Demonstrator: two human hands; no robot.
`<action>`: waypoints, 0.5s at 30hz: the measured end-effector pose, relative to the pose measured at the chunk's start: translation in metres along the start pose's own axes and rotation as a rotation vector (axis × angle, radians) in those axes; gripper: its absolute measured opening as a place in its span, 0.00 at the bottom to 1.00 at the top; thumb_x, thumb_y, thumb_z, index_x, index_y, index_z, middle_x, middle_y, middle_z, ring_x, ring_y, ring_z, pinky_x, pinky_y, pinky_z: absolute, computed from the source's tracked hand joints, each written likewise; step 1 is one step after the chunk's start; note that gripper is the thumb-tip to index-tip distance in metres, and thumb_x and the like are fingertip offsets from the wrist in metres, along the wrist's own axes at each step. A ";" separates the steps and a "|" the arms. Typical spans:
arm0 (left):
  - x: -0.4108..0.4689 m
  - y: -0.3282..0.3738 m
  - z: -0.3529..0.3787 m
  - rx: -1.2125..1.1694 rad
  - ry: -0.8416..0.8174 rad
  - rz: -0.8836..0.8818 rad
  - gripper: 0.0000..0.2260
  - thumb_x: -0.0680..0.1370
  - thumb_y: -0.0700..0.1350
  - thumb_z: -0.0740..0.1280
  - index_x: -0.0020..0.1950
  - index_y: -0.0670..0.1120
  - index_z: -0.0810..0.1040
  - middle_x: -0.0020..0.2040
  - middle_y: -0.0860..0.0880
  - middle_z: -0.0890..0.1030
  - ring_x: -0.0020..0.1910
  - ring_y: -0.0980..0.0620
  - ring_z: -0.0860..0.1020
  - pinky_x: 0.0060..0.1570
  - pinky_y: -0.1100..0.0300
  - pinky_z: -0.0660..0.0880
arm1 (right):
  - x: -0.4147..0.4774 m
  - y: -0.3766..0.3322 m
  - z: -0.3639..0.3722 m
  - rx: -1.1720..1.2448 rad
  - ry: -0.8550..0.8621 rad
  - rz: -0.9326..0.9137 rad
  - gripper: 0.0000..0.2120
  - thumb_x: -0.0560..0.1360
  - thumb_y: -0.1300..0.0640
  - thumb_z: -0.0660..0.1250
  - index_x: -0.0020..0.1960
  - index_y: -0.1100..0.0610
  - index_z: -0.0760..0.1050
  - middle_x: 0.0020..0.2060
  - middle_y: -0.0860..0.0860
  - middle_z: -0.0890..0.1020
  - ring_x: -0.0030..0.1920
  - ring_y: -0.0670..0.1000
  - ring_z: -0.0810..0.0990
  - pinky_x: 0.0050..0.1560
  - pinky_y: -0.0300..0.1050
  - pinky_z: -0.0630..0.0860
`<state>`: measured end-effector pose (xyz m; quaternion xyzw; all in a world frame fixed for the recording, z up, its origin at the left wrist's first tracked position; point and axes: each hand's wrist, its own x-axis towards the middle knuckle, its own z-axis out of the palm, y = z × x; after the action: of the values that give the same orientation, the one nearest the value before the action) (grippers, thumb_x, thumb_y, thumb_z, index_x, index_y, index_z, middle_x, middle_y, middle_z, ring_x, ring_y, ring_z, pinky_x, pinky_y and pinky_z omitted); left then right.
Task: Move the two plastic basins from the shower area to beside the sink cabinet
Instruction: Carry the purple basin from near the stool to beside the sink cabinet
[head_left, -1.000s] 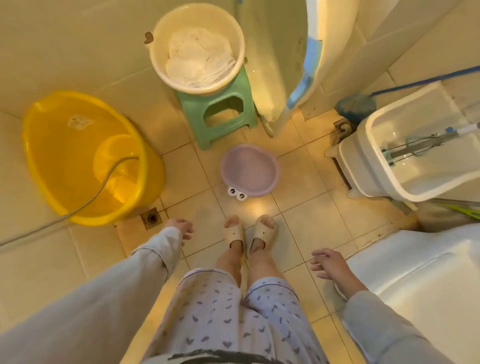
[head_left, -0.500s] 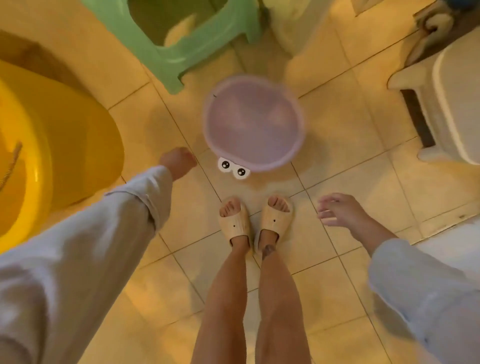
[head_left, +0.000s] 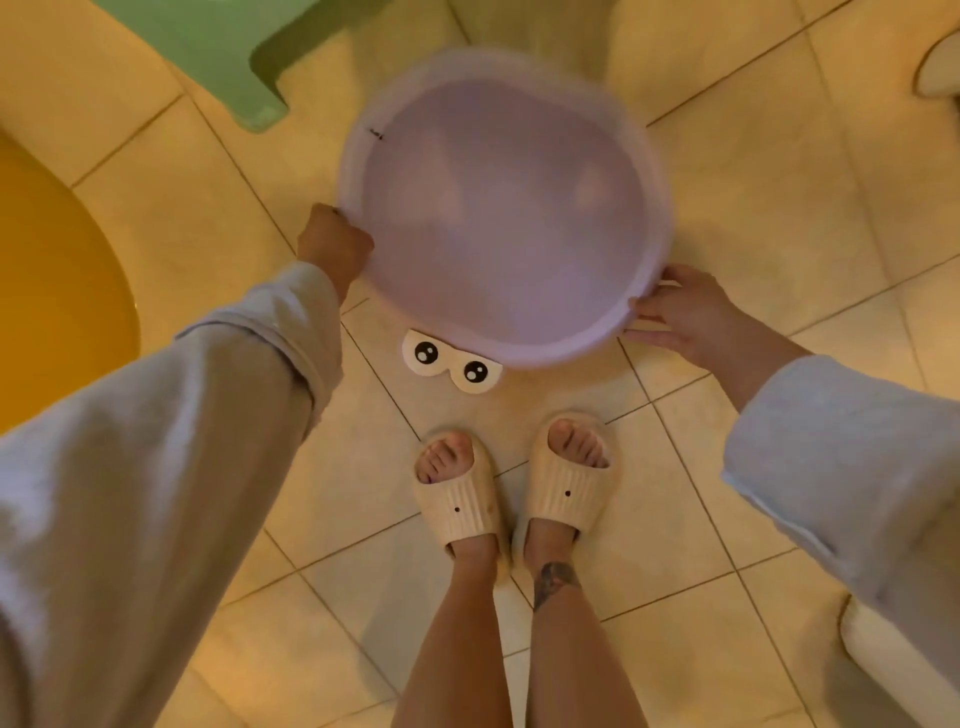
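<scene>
A round lilac plastic basin (head_left: 506, 208) fills the upper middle of the view, above the tiled floor just ahead of my feet. My left hand (head_left: 332, 247) is closed on its left rim. My right hand (head_left: 680, 314) grips the lower right rim, fingers curled under the edge. The basin looks slightly blurred. A white sticker with two cartoon eyes (head_left: 451, 362) shows just below the basin's near edge. Part of the large yellow basin (head_left: 52, 291) is at the left edge; most of it is out of frame.
A green plastic stool (head_left: 228, 47) stands at the top left, close to the lilac basin. A white fixture (head_left: 893, 670) sits at the lower right corner and another white edge (head_left: 937, 67) at the top right. My slippered feet (head_left: 511, 483) stand on beige tiles.
The camera has dropped closer to the floor. Both hands moved from hanging free at my sides forward to the lilac basin and took hold of its rim on either side.
</scene>
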<state>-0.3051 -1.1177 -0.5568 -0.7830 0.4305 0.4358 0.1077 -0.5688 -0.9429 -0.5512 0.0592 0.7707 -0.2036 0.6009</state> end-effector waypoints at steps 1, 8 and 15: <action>-0.009 -0.002 -0.006 0.010 -0.015 -0.022 0.20 0.75 0.35 0.61 0.68 0.36 0.68 0.67 0.38 0.73 0.64 0.38 0.73 0.58 0.47 0.75 | -0.008 -0.001 -0.003 0.005 0.006 0.024 0.25 0.73 0.73 0.64 0.69 0.62 0.67 0.59 0.58 0.77 0.58 0.58 0.78 0.56 0.56 0.77; -0.152 -0.019 -0.089 0.046 -0.175 -0.117 0.17 0.73 0.32 0.61 0.61 0.32 0.75 0.55 0.35 0.79 0.50 0.44 0.76 0.46 0.48 0.77 | -0.151 -0.006 -0.044 -0.092 -0.014 0.071 0.25 0.73 0.73 0.63 0.68 0.61 0.68 0.55 0.56 0.77 0.54 0.55 0.77 0.53 0.51 0.76; -0.326 -0.008 -0.177 -0.148 -0.214 -0.183 0.07 0.73 0.30 0.59 0.46 0.39 0.73 0.46 0.41 0.76 0.49 0.45 0.74 0.52 0.48 0.77 | -0.349 -0.018 -0.112 -0.090 -0.043 0.032 0.22 0.74 0.70 0.65 0.67 0.60 0.69 0.54 0.54 0.78 0.54 0.52 0.76 0.53 0.49 0.74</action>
<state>-0.2759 -1.0200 -0.1999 -0.7740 0.3101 0.5355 0.1341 -0.5816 -0.8632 -0.1937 0.0401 0.7650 -0.1606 0.6224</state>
